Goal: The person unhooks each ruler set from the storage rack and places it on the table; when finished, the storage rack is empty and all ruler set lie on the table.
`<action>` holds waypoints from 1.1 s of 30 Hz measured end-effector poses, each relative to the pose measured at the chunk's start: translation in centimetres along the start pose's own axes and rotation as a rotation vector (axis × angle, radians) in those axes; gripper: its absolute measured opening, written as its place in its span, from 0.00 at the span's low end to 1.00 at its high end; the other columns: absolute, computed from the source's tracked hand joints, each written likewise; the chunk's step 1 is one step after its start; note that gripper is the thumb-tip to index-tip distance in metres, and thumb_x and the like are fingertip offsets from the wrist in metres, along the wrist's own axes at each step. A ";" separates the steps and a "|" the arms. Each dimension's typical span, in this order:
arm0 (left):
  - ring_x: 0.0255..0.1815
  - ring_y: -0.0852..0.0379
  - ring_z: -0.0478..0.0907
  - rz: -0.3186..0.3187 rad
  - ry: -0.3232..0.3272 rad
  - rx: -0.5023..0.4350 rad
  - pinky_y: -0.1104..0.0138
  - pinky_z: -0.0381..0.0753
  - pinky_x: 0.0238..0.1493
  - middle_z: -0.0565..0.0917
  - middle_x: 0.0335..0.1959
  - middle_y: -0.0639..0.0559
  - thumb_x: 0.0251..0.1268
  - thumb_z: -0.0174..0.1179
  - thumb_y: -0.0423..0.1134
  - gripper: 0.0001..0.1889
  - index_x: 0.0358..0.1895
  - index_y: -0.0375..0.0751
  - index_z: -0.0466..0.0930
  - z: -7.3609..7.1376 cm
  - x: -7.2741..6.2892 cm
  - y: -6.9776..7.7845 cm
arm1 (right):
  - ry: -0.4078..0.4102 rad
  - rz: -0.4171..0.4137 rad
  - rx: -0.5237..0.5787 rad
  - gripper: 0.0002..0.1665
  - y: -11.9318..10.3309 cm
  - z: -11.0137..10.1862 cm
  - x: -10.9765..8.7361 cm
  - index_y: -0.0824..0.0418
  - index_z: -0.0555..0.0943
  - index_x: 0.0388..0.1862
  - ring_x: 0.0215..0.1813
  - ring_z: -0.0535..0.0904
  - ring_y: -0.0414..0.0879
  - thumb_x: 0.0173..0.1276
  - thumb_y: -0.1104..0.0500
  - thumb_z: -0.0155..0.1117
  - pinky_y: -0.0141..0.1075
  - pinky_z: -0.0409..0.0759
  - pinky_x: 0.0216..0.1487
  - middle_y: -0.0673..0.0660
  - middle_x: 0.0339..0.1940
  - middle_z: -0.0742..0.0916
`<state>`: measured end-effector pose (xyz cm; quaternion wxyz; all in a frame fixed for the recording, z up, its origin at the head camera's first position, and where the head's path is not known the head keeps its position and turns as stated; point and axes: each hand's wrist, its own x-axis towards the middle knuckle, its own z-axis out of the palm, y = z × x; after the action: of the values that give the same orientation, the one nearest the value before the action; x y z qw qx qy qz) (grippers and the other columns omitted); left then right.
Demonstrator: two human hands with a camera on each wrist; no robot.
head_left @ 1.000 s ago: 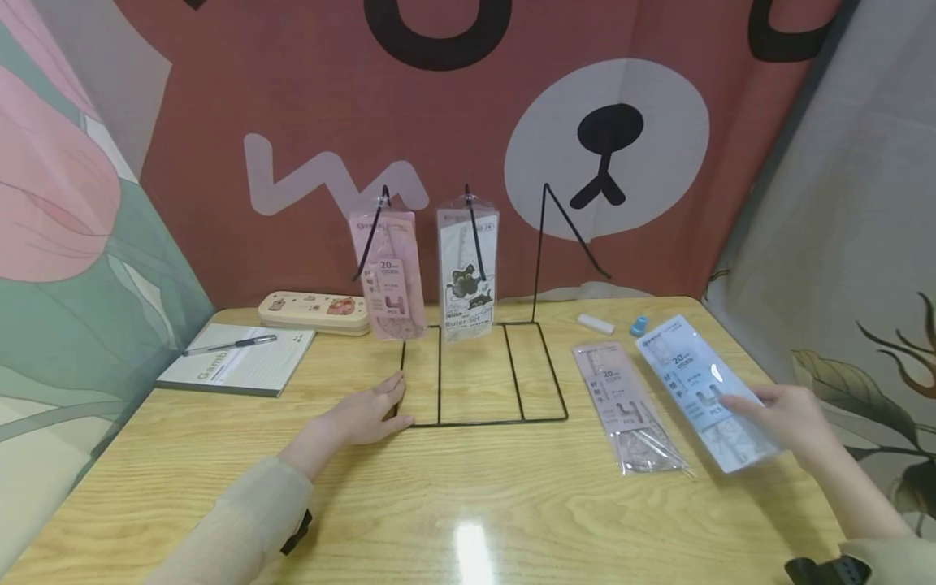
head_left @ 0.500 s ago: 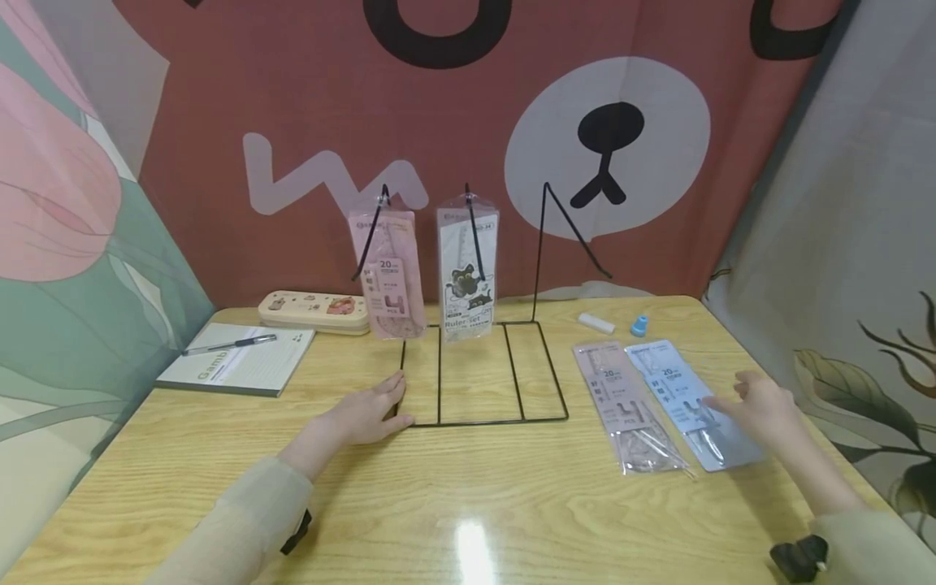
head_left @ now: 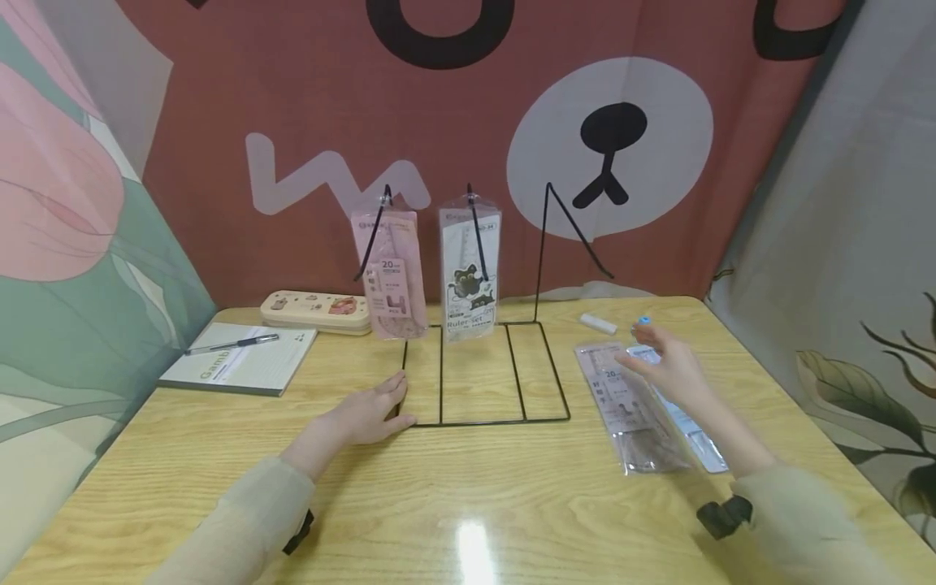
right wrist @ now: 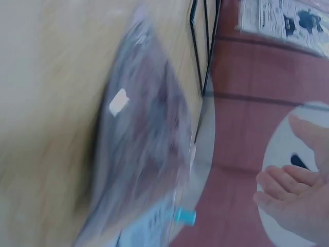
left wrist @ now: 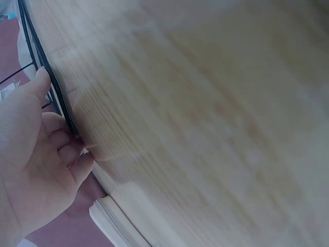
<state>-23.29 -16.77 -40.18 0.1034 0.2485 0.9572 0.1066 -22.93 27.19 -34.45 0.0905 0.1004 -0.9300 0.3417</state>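
Note:
My left hand [head_left: 361, 418] grips the front left corner of the black wire rack [head_left: 483, 422], its thumb and bent fingers at the wire. Two of the rack's hooks carry packaged ruler sets: a pink ruler set [head_left: 407, 244] on the left and a white ruler set [head_left: 457, 248] with black cats in the middle. Nothing hangs from the right hook [head_left: 580, 232]. Over the table at right, my right hand [head_left: 676, 374] is open and holds nothing. Below it lie a greyish-pink ruler set [head_left: 634, 431] and a blue ruler set [head_left: 705, 451], the latter partly hidden by the hand.
A notebook [head_left: 252, 370] with a pen [head_left: 232, 344] on it lies at left. Behind it sits a cream pencil case [head_left: 310, 313]. At the back right are a white eraser-like stick [head_left: 598, 323] and a small blue object [head_left: 644, 320]. Printed cloths surround the table.
The right hand lays the blue ruler set down beside the greyish-pink one, lets go, and moves left over both packs. The left hand stays at the rack.

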 end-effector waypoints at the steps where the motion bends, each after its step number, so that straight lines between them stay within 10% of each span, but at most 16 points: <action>1: 0.73 0.39 0.56 -0.001 -0.002 0.001 0.49 0.61 0.71 0.51 0.74 0.34 0.71 0.47 0.55 0.38 0.71 0.28 0.53 0.0 0.0 0.0 | -0.009 -0.017 0.046 0.40 -0.4 0.5 0.5 0.74 0.61 0.68 0.66 0.65 0.70 0.67 0.52 0.62 0.61 0.65 0.65 0.76 0.64 0.71; 18: 0.72 0.39 0.57 0.008 0.006 0.004 0.49 0.63 0.69 0.52 0.74 0.33 0.71 0.48 0.54 0.37 0.70 0.27 0.54 -0.2 0.1 0.1 | -0.117 -0.185 0.190 0.32 -6.0 8.8 7.8 0.73 0.68 0.63 0.62 0.74 0.63 0.64 0.59 0.64 0.52 0.70 0.66 0.71 0.60 0.77; 33: 0.72 0.38 0.57 0.002 0.003 -0.014 0.48 0.62 0.70 0.52 0.74 0.33 0.71 0.49 0.52 0.37 0.70 0.26 0.54 -0.3 -0.3 0.4 | -0.154 -0.035 0.350 0.24 -8.7 12.1 10.1 0.68 0.74 0.54 0.53 0.78 0.57 0.64 0.55 0.65 0.46 0.78 0.56 0.66 0.51 0.82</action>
<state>-22.95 -16.64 -39.79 0.1036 0.2485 0.9563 0.1140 -31.68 11.54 -35.78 0.0061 0.1566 -0.8586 0.4881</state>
